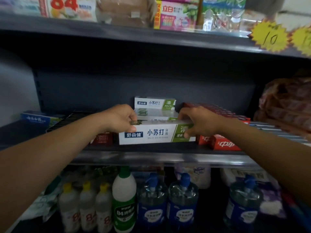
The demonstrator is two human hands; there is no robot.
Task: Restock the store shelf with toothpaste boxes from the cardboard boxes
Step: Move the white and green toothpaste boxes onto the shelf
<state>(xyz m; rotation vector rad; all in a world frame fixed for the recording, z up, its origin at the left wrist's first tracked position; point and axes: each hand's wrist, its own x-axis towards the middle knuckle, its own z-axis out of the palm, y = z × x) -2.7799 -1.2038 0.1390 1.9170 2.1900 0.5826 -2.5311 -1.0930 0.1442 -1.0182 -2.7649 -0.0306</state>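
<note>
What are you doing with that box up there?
A person is putting toothpaste on a shop shelf. The left hand and the right hand hold the two ends of a white and green toothpaste box at the front of the middle shelf. More of the same boxes are stacked behind it, and red toothpaste boxes lie to the right. Bottles of cleaner stand on the shelf below.

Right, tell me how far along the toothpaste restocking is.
Done: white-and-green boxes already stacked at the back of the middle shelf, red boxes beside them. In hand: left hand and right hand hold another white-and-green box at the front. Left: bare shelf space at left; supply cartons aren't visible.
</note>
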